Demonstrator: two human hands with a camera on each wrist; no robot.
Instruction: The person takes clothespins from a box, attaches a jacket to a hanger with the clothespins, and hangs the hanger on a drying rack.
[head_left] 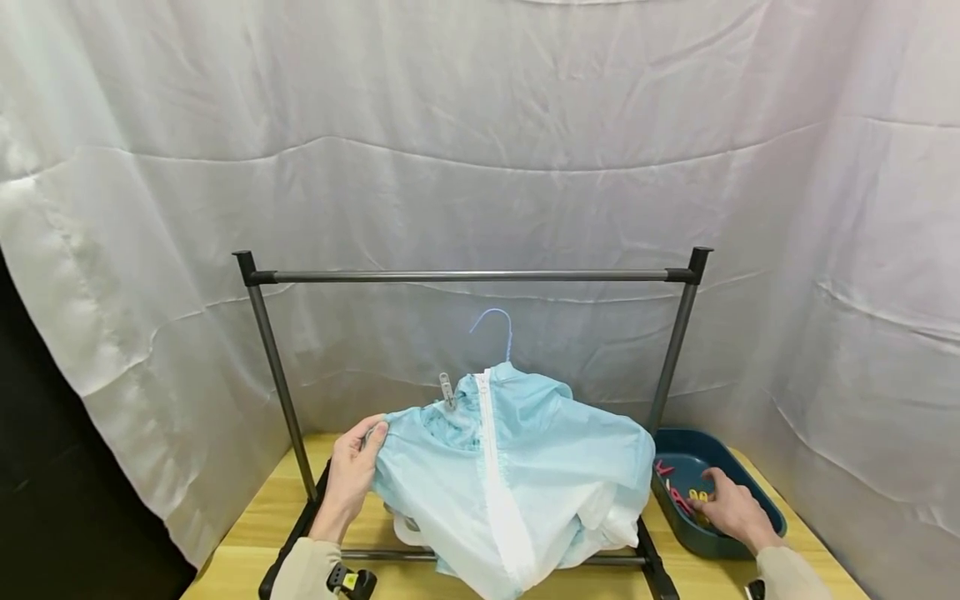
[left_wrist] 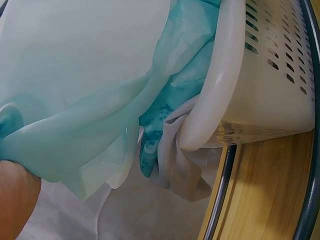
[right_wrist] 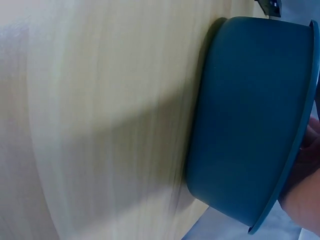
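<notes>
A light blue jacket (head_left: 525, 467) with a white zip hangs on a blue wire hanger (head_left: 498, 321), low in front of the rack. Its lower part drapes over a white laundry basket (left_wrist: 270, 75). A grey clothespin (head_left: 447, 390) is clipped near the collar. My left hand (head_left: 375, 433) pinches the jacket's left shoulder edge; in the left wrist view the jacket (left_wrist: 75, 90) fills the frame. My right hand (head_left: 708, 496) reaches into a dark teal bin (head_left: 720, 439), fingertips among coloured clothespins (head_left: 678, 498). Whether it holds one is hidden.
A dark metal rack with a horizontal bar (head_left: 465, 276) stands on the wooden table (head_left: 255, 542), its base rails (left_wrist: 220, 190) beside the basket. White cloth hangs behind and at both sides. The bin's outer wall (right_wrist: 245, 115) rests on the tabletop (right_wrist: 100, 125).
</notes>
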